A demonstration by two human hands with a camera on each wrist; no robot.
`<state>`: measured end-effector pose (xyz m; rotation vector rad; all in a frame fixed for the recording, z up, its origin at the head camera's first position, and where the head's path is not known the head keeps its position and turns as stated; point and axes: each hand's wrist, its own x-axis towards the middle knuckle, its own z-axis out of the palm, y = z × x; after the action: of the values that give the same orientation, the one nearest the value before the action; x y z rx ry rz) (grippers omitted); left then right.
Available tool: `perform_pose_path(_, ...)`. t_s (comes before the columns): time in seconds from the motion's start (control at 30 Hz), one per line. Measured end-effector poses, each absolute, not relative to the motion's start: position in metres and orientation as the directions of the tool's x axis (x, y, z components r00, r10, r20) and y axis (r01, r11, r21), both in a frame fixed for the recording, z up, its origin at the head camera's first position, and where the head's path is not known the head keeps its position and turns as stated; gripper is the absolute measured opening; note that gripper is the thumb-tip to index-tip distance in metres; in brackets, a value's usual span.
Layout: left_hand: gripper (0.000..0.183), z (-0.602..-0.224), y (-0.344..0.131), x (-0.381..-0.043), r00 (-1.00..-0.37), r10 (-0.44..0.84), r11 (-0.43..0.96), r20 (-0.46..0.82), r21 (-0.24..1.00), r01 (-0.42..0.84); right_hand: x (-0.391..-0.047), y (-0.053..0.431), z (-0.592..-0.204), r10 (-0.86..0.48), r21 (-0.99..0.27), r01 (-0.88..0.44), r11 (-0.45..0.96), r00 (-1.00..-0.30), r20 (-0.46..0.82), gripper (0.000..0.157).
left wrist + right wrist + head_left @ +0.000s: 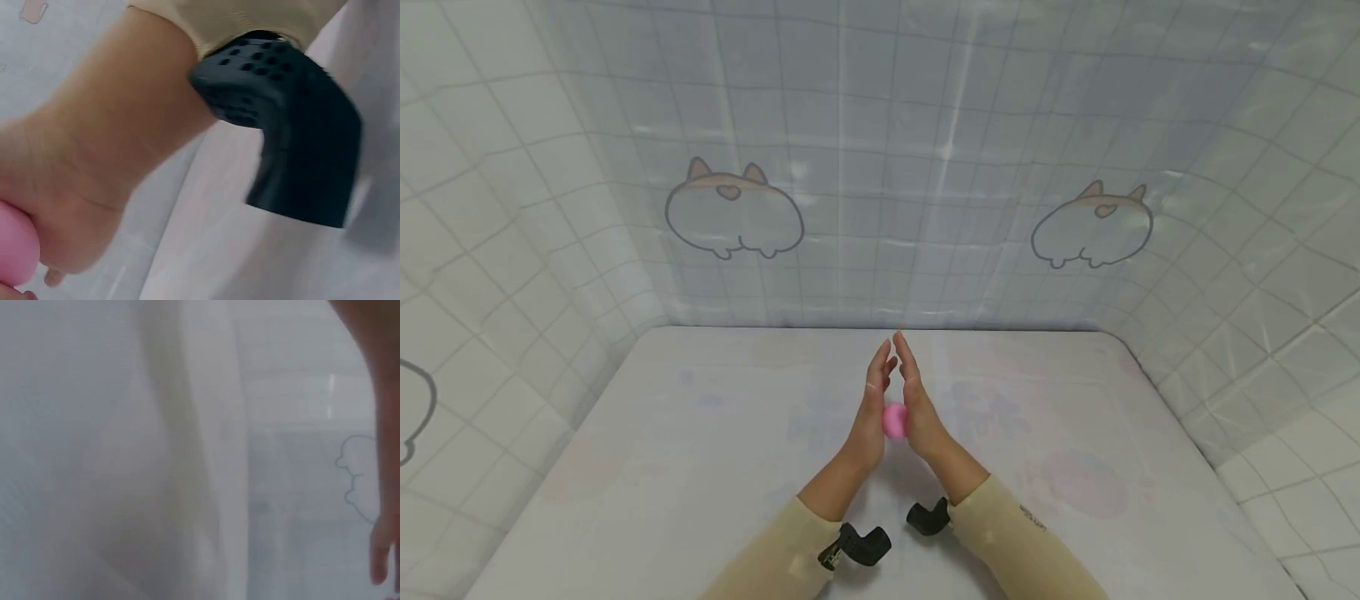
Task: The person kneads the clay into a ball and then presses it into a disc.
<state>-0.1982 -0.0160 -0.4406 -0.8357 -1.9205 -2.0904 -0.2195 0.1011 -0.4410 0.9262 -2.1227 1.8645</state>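
Between the two palms, a smooth pink ball (894, 422) is pressed above the white table. My left hand (870, 421) touches it from the left, fingers straight and pointing away from me. From the right, my right hand (922, 418) presses the ball with its palm, its fingers also straight. The fingertips lean close together, like a steep roof. In the left wrist view, part of the pink ball (15, 247) shows against the heel of the hand. The right wrist view is blurred; a hand (386, 544) appears at its right edge, and the ball is out of sight.
A pale table (700, 467) with faint printed patches lies under the hands. Grid-patterned sheeting (880, 250) with animal drawings rises behind and on both sides. Black wrist mounts (865, 546) stick out from the beige sleeves (1022, 542).
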Motion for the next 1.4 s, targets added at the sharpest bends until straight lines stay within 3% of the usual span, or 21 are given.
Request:
perform_pose_path(0.43,0.086,-0.441,-0.021,-0.212,-0.845,0.085,-0.138,0.527,0.847,0.514,-0.205,0.094,-0.45,-0.434,-0.78,-0.625,-0.026,-0.696,0.572,0.084)
perform_pose_path(0.73,0.085,-0.447,-0.026,-0.217,-0.892,0.117,-0.08,0.436,0.9,0.43,-0.199,0.092,-0.441,-0.393,-0.719,-0.691,-0.075,-0.642,0.658,0.081)
perform_pose_path(0.9,0.083,-0.455,-0.026,-0.215,-0.892,0.25,-0.028,0.377,0.923,0.383,-0.203,0.095,-0.434,-0.332,-0.718,-0.696,-0.029,-0.671,0.663,0.085)
perform_pose_path(1.07,0.077,-0.46,-0.023,-0.211,-0.866,0.337,-0.04,0.369,0.925,0.378,-0.209,0.099,-0.43,-0.3,-0.774,-0.63,0.06,-0.751,0.588,0.09)
perform_pose_path(1.23,0.076,-0.461,-0.021,-0.207,-0.844,0.369,-0.083,0.39,0.918,0.388,-0.216,0.1,-0.431,-0.28,-0.815,-0.558,0.156,-0.817,0.505,0.091)
perform_pose_path(1.4,0.082,-0.455,-0.021,-0.204,-0.83,0.343,-0.158,0.441,0.898,0.412,-0.221,0.103,-0.436,-0.273,-0.837,-0.5,0.224,-0.856,0.438,0.078)
